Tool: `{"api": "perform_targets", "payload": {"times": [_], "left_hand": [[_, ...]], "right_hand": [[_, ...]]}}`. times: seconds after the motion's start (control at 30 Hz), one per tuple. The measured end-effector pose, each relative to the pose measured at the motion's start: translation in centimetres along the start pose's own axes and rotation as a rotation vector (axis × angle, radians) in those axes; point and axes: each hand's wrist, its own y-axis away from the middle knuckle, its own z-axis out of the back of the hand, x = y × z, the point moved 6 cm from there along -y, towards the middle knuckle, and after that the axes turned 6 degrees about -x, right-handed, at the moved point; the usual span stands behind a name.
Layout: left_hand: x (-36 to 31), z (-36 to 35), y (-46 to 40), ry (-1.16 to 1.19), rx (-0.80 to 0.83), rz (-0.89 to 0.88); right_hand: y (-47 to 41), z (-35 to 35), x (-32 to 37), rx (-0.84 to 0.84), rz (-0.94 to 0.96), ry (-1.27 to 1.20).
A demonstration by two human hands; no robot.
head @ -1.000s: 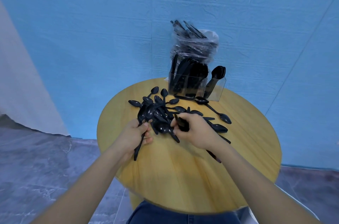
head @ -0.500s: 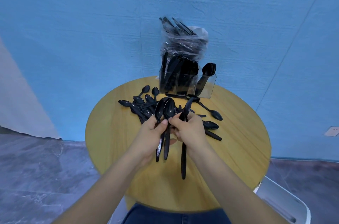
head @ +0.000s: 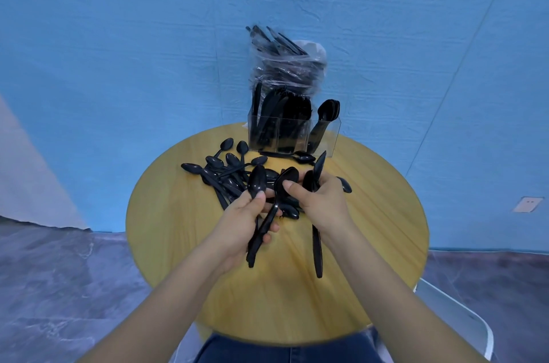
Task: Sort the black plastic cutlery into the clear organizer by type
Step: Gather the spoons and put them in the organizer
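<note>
Against the blue wall (head: 118,65) stands a round wooden table (head: 178,244), and a person sits at its near edge, knees in blue jeans (head: 285,350) just under the rim, with a white chair (head: 463,324) beside them on the right. At the far side of the table a clear organizer (head: 292,137) sits upright, divided into compartments: the left and middle ones are packed with black cutlery whose type I cannot make out, while the right one holds a few spoons leaning outward, bowls up. Behind it, touching its back, is a clear plastic bag (head: 289,65) stuffed with more black pieces, handles poking out of the top. Spread over the table between the organizer and the hands lies a loose pile of black spoons (head: 219,169), overlapping at every angle.

Both hands are raised over the near edge of that pile. The left hand (head: 240,226) has its fingers curled round a couple of spoons (head: 257,181) — bowls up, handles running down through the palm. The right hand (head: 322,205) grips another spoon or two (head: 318,249), the handle hanging down toward the person, and its thumb and forefinger touch the bowl of one spoon in the left hand's bundle.
</note>
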Motion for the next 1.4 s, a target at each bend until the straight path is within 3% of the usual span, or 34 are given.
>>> {"api": "perform_targets", "payload": {"times": [0.37, 0.6, 0.77, 0.9, 1.1, 1.4], "left_hand": [[0.3, -1.1, 0.2, -0.099, 0.218, 0.015], [-0.2, -0.3, 0.0, -0.444, 0.093, -0.192], [0.3, 0.7, -0.6, -0.306, -0.017, -0.156], [1.1, -0.9, 0.0, -0.162, 0.044, -0.099], [1.2, -2.7, 0.5, -0.199, 0.129, -0.148], [1.8, -3.3, 0.7, -0.040, 0.174, -0.005]], "right_hand": [[0.4, -1.0, 0.5, 0.132, 0.043, -0.043], [-0.2, -0.4, -1.3, 0.040, -0.006, 0.060], [-0.2, -0.6, -1.9, 0.075, -0.108, -0.011], [-0.1, -0.5, -1.2, -0.086, -0.003, 0.079], [0.0, -0.2, -1.2, -0.270, 0.020, 0.084], [0.0, -0.8, -1.3, -0.171, -0.026, 0.191]]}}
